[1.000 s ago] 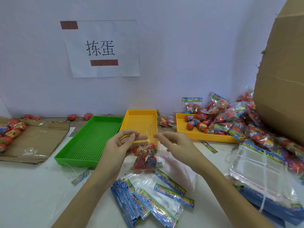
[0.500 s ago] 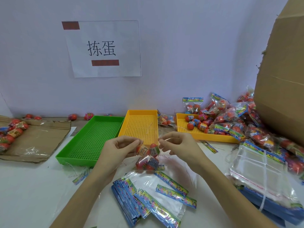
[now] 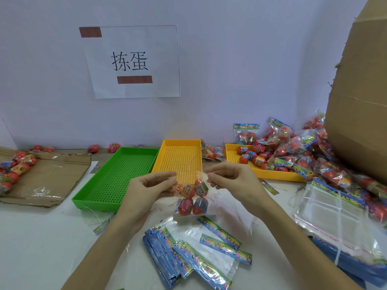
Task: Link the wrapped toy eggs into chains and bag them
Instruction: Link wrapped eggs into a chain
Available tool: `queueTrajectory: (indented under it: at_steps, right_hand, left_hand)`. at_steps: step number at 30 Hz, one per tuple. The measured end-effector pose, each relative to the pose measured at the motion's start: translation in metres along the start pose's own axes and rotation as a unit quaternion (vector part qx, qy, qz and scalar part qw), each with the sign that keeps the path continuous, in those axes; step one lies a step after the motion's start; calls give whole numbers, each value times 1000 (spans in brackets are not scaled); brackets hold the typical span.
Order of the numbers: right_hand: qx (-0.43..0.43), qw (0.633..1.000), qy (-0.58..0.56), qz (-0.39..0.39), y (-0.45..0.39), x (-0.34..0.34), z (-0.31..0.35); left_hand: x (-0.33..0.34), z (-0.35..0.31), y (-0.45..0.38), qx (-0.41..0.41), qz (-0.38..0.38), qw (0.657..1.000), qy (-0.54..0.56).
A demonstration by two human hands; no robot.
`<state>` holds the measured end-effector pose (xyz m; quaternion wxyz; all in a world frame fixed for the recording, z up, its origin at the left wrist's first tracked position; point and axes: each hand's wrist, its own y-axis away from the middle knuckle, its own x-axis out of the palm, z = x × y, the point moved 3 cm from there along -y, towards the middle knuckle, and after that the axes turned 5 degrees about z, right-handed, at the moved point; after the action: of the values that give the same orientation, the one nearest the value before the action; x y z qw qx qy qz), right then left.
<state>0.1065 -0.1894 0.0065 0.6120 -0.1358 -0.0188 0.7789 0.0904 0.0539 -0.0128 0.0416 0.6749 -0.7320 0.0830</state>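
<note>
A clear bag (image 3: 193, 197) with several red wrapped toy eggs inside hangs between my hands, just above the table. My left hand (image 3: 150, 191) pinches the bag's top left edge. My right hand (image 3: 232, 183) pinches its top right edge, where the clear flap stands up. Below the bag lies a fan of empty printed bags (image 3: 188, 248) with blue header cards. Loose wrapped eggs (image 3: 254, 158) lie in the right yellow tray (image 3: 278, 176).
A green tray (image 3: 98, 197) and a yellow tray (image 3: 180, 143) stand behind my hands. Filled bags (image 3: 326, 164) pile up at the right beside a large cardboard box (image 3: 360, 101). Clear bag stacks (image 3: 335, 222) lie at the right front. More eggs (image 3: 14, 168) sit on flat cardboard at the left.
Both hands have come down and closer together with the bag of eggs, and my fingers have closed on its top edge.
</note>
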Motion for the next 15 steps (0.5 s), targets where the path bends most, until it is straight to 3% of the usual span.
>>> queueTrajectory:
  at_steps: [5,11,15]
  right_hand:
    - [-4,999,-46,12,1,-3,2]
    - [-18,999,-40,21,0,-3,2]
    - [-37,998,-37,20,0,-4,2]
  left_hand:
    - [1,-4,1,5,23,999,23]
    - [2,-11,4,70,6,996,-51]
    - [0,-11,3,71,17,997,-23]
